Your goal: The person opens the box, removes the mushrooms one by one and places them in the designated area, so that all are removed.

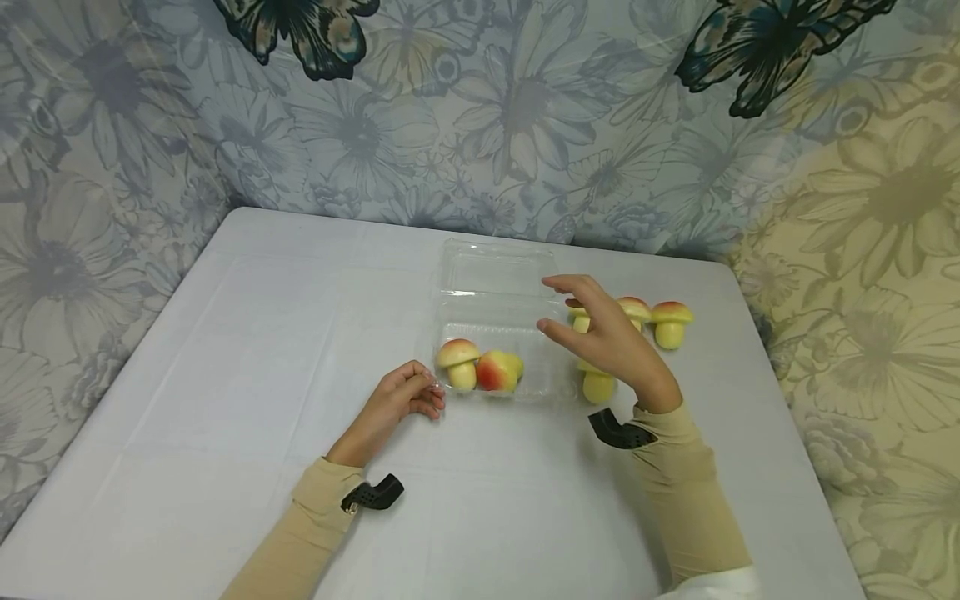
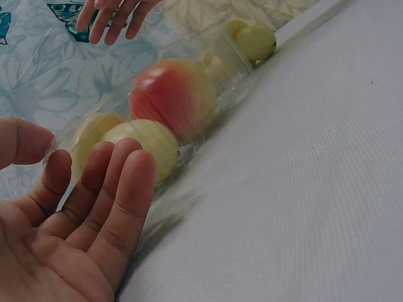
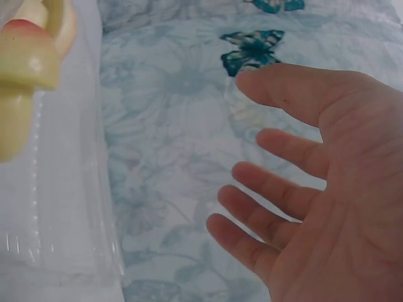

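Observation:
A clear plastic hinged container (image 1: 546,377) stands on the table with its lid (image 1: 497,270) folded back toward the wall. Two toy mushrooms lie in its left part: one upright mushroom (image 1: 461,367) and one with its red cap (image 2: 170,97) turned toward me. At the container's near left corner, my left hand (image 1: 401,398) pinches the rim between thumb and index finger, the other fingers loosely bent beside the wall. My right hand (image 1: 611,340) hovers over the container's right side, thumb and fingers spread, holding nothing.
Several more yellow mushrooms with reddish caps lie right of the container, among them a far-right mushroom (image 1: 671,323) and a nearer mushroom (image 1: 597,387); my right hand partly covers the group. The white-covered table (image 1: 225,375) meets a floral wall (image 1: 360,142) at the back.

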The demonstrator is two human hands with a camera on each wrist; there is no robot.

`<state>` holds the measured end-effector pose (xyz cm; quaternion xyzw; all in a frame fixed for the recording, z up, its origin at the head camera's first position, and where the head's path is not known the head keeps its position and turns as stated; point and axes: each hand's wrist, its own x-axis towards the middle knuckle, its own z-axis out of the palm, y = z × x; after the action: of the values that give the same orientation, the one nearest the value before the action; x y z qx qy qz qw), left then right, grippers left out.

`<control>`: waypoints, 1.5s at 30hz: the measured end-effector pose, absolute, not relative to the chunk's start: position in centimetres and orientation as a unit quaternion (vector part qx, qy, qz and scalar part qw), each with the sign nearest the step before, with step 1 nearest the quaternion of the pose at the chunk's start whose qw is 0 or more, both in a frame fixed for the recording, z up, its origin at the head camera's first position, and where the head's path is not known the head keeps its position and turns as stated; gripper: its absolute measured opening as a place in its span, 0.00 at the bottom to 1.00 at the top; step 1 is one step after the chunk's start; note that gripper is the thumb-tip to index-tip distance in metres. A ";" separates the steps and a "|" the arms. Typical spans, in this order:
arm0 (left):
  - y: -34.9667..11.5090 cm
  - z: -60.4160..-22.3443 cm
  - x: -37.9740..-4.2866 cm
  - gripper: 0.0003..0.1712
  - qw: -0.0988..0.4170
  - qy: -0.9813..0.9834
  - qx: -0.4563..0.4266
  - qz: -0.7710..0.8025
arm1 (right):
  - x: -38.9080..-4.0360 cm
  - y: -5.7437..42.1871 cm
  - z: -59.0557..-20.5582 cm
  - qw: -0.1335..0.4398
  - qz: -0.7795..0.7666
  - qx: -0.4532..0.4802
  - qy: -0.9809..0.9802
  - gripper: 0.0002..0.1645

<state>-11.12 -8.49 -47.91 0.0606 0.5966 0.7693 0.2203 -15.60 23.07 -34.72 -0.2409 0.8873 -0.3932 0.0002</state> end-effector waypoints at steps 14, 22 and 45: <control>-8.5 -47.8 -11.2 0.09 0.221 0.598 0.058 0.768 | -16.1 21.3 -35.9 0.012 -0.390 -0.274 0.879 0.33; -8.5 -47.8 -11.1 0.08 0.221 0.597 0.058 0.769 | -16.1 20.6 -36.7 0.037 -0.398 -0.289 0.870 0.31; -8.5 -47.8 -11.1 0.08 0.218 0.602 0.055 0.766 | -15.8 19.5 -38.4 0.118 -0.353 -0.300 0.878 0.18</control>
<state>-11.09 -8.47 -47.83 0.0550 0.6016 0.7665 0.2182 -15.84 19.55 -38.38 -0.3003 0.8782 -0.3531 0.1182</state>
